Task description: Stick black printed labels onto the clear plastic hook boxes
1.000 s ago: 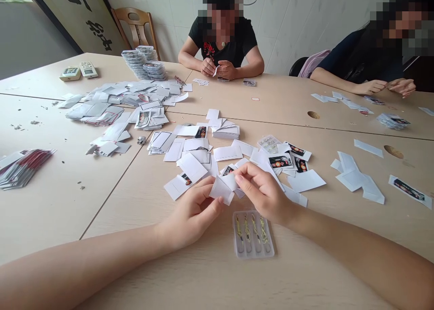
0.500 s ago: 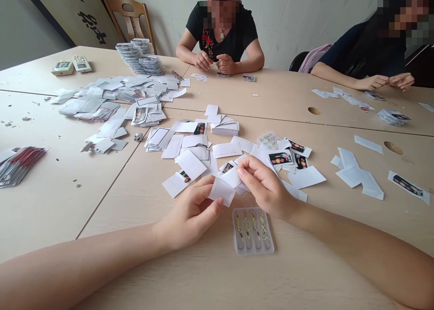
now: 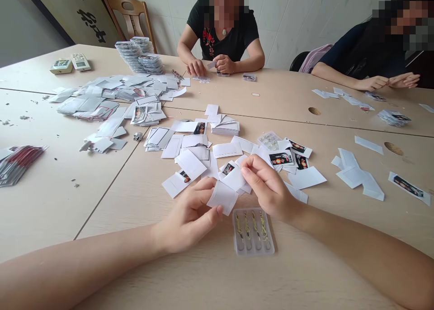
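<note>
My left hand (image 3: pixel 193 212) pinches a small white sticker paper (image 3: pixel 224 196) between thumb and fingers, blank side up. Just beyond it, my right hand (image 3: pixel 266 185) has thumb and forefinger closed on the edge of a second white piece (image 3: pixel 234 178); whether the two pieces are joined I cannot tell. Below my hands a clear plastic box (image 3: pixel 253 251) lies on the table, its several slots each holding a fish hook with yellow-green line (image 3: pixel 247 228). Past my fingers spreads a heap of white labels (image 3: pixel 193 164), some showing a black printed face (image 3: pixel 280 159).
Another clear box (image 3: pixel 269 140) lies among the labels. Larger paper piles (image 3: pixel 101 93) and stacked packed boxes (image 3: pixel 139 56) stand at the far left, with red-and-silver packets (image 3: pixel 20 165) nearer. Peeled scraps (image 3: pixel 356 176) lie right. Two people sit opposite, their hands (image 3: pixel 224 64) at small boxes.
The white piece in my left hand has shifted slightly right and turned, and my right hand has moved slightly right. The person opposite has spread their hands apart, holding a small strip.
</note>
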### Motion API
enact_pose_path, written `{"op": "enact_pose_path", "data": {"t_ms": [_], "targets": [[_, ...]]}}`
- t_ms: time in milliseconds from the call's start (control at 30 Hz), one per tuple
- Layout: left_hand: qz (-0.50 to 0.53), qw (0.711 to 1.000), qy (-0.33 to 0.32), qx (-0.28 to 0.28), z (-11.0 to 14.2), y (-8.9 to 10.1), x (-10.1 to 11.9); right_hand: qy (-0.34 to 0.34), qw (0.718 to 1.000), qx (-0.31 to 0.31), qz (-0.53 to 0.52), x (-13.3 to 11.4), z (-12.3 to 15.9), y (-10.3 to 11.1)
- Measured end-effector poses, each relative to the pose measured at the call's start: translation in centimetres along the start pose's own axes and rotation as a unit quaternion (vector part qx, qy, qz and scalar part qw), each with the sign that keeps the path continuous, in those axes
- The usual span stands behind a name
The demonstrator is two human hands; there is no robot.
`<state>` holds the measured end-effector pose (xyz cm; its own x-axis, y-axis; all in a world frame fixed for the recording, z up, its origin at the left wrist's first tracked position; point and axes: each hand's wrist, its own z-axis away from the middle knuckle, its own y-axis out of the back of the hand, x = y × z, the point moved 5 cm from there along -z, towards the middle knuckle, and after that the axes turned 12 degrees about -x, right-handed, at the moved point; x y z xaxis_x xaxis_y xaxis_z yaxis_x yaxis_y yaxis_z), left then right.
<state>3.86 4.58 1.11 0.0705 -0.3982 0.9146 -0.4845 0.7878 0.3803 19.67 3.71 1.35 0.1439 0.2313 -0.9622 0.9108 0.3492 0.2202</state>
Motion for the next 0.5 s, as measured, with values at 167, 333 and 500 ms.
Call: {"op": "enact_pose_path", "data": {"t_ms": [167,333,500], "targets": [[-0.003,1.0,0.002,0.004,-0.01,0.1,0.1,0.014,1.0,0.004,-0.019,-0.21,-0.12,0.12],[0.007,1.0,-0.012,0.012,-0.02,0.11,0.15,0.002,0.998,0.0,-0.07,0.33,-0.13,0.08],[0.02,1.0,-0.004,0.014,-0.01,0.03,0.2,-0.004,0.993,-0.007,-0.116,0.68,-0.32,0.01]]}}
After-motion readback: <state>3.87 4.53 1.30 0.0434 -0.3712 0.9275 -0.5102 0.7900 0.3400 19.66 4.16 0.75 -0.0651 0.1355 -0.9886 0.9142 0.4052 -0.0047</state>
